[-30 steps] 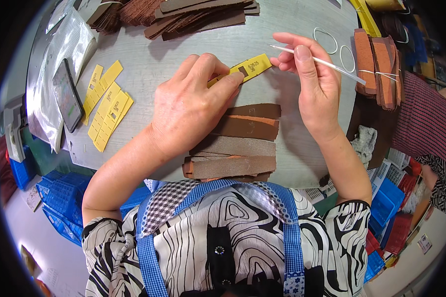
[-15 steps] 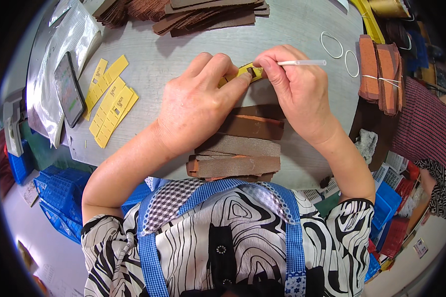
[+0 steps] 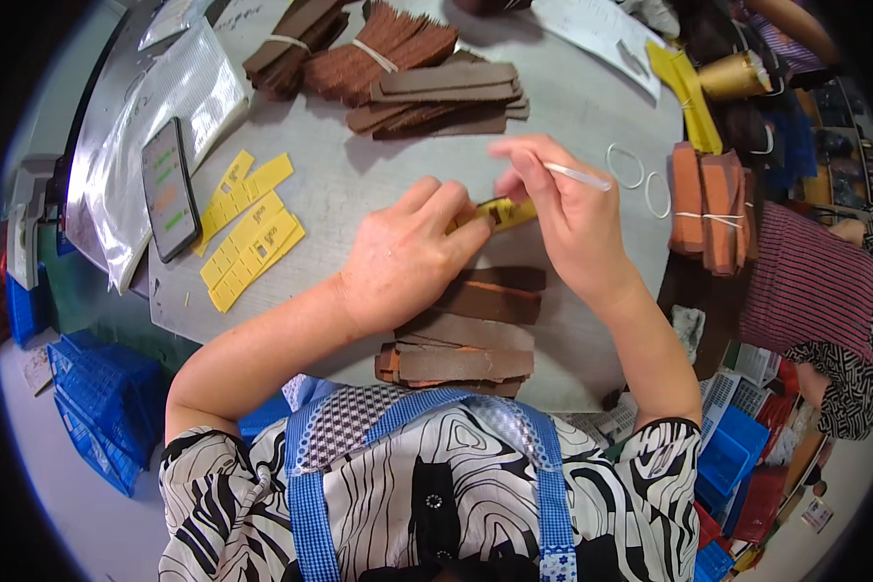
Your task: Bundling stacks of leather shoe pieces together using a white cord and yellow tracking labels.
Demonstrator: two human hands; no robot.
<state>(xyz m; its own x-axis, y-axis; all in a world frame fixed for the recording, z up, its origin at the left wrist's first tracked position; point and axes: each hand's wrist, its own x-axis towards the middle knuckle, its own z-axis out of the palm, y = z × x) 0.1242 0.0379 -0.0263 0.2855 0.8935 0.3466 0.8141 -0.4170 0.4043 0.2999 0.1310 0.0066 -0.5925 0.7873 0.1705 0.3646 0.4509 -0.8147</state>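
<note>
Both hands meet above one stack of dark brown leather strips (image 3: 466,335) that lies at the near edge of the grey counter (image 3: 359,184). The left hand (image 3: 407,257) is closed, its fingertips pinching one yellow paper tag (image 3: 500,211); the right hand (image 3: 563,209) is closed too, gripping one thin white plastic tie (image 3: 577,176) and touching the same tag. The tag sits just beyond the stack, between the two hands, and most of it is hidden by fingers.

Left of the stack lies a loose spread of more yellow tags (image 3: 247,228), overlapping too much to count. Beyond them one phone (image 3: 168,199) rests on a clear plastic bag (image 3: 155,126). Far behind the stack are three groups of brown strips: two banded bundles (image 3: 359,53) and one loose flat pile (image 3: 446,92). Right of the stack two white rubber bands (image 3: 640,179) lie on the counter, then one tied bundle of orange-brown strips (image 3: 708,199). Yellow pieces (image 3: 684,92) lie at the far right, partly cut off.

Blue plastic crates (image 3: 102,407) stand on the floor left of the stack and more to its right. Another person's striped sleeve (image 3: 810,291) shows at the right rim.
</note>
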